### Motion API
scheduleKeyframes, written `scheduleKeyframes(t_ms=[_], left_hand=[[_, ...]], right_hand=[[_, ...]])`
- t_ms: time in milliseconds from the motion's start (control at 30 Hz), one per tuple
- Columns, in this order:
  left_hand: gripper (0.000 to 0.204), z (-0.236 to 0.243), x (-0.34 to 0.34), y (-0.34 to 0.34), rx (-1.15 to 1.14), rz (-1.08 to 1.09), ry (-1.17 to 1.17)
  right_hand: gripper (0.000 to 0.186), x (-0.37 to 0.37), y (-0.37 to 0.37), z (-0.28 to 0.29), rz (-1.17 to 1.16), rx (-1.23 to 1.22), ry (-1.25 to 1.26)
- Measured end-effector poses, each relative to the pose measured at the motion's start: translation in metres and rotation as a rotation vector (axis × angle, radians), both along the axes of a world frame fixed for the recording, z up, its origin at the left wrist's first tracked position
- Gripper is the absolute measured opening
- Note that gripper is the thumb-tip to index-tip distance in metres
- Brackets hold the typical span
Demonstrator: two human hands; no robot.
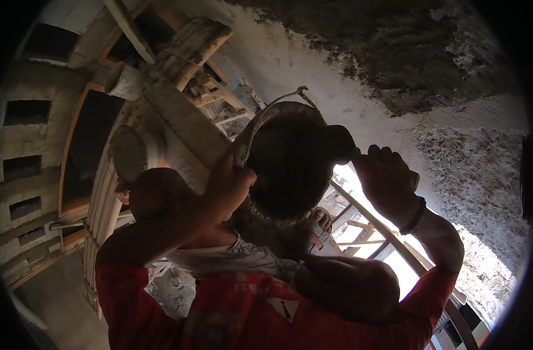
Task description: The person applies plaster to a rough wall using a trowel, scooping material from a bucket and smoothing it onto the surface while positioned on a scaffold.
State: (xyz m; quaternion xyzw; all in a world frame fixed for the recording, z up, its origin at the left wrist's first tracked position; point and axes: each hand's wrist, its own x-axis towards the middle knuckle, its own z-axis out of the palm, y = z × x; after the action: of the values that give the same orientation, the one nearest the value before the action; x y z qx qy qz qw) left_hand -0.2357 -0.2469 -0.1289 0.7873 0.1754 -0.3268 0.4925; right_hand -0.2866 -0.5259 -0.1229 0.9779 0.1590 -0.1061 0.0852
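Note:
A bucket (287, 163) is tilted in front of me, its mouth toward me and dark material inside. My left hand (230, 184) is closed around its left rim, beside the curved wire handle (266, 111). At the bucket's right edge a dark, rounded, scoop-like piece (340, 144) overlaps the mouth. My right hand (389, 184), with a band at the wrist, is closed, and its fingertips meet that piece's right end. Shadow hides the piece's exact kind.
Wooden planks (187, 125) run along the left, carrying a pale bucket (125, 81) and another round container (129, 154). A partly plastered wall (464, 169) rises at the right. Scaffold poles (377, 219) cross a bright gap below. A sandalled foot (319, 229) rests under the bucket.

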Motion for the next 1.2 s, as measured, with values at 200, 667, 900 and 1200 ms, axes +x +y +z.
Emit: scheduleKeyframes(t_ms=[200,667,900,1200], left_hand=[[0.055,-0.022,0.003,-0.013,-0.147,-0.087,-0.274],[0.056,-0.012,0.011,-0.010,-0.279,0.035,-0.090],[0.059,-0.012,0.011,-0.016,-0.283,0.001,-0.020],[0.058,-0.020,0.002,0.017,-0.155,0.136,-0.021]], right_hand=[[0.011,0.007,-0.005,-0.053,0.078,0.233,0.099],[0.034,-0.046,-0.023,-0.093,-0.121,0.656,0.043],[0.028,-0.038,-0.024,-0.084,-0.158,0.612,-0.108],[0.031,-0.010,-0.030,-0.006,-0.234,0.890,0.034]])
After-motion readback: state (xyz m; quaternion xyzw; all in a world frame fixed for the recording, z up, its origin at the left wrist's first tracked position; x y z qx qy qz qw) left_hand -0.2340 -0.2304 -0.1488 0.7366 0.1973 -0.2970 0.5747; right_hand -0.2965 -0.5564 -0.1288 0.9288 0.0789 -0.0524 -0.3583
